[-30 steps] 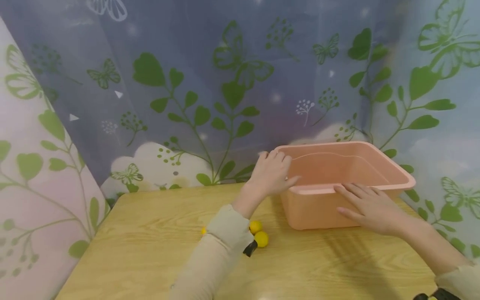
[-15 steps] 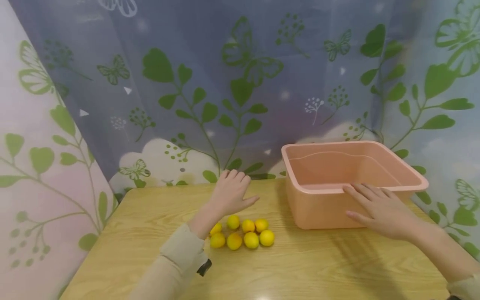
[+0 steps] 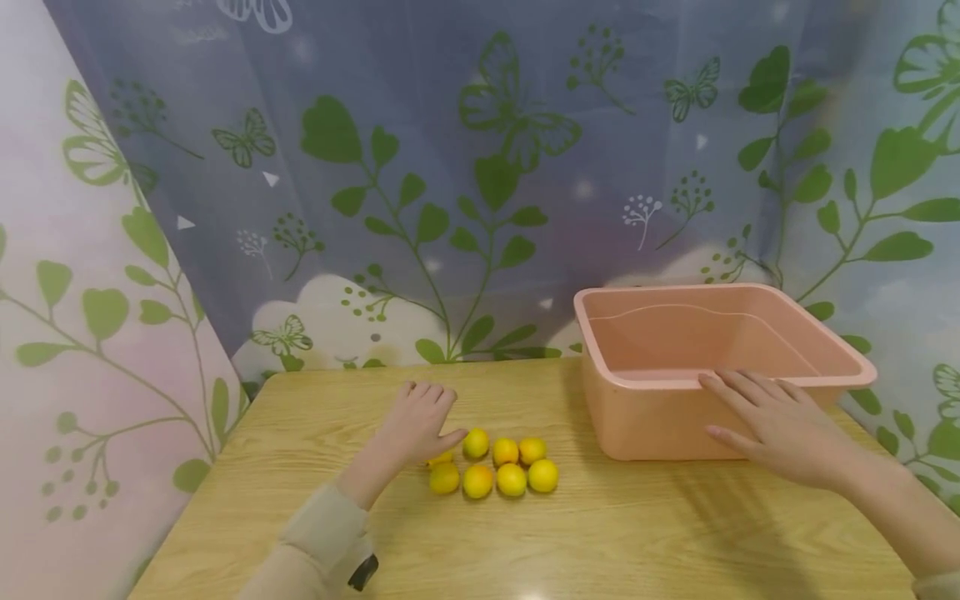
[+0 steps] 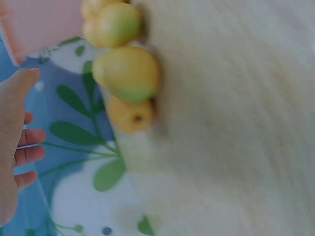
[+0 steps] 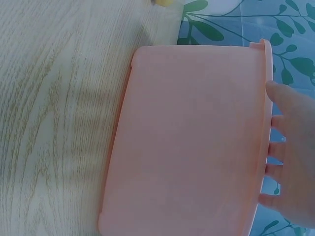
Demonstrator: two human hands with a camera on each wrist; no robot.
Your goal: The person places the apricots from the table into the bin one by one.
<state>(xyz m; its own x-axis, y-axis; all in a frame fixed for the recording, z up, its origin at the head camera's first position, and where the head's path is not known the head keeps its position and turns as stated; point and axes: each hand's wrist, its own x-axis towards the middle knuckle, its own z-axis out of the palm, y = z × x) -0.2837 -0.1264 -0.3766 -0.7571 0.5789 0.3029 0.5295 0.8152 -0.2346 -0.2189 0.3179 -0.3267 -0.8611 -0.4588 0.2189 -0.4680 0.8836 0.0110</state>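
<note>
Surface (image 3: 637,533) has pink tub (image 3: 660,425), R side. R hand (image 3: 783,429) on its nr rim (image 3: 652,384), fingers spread. L hand (image 3: 411,425) empty, fingers loose, just moved from tub's L end to nr yellow fruit (image 3: 512,480) on surface, prob. w/in reach.

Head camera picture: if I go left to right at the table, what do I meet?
Left hand → yellow fruits → pink tub. The right hand overlaps the tub, so I left it out.
</note>
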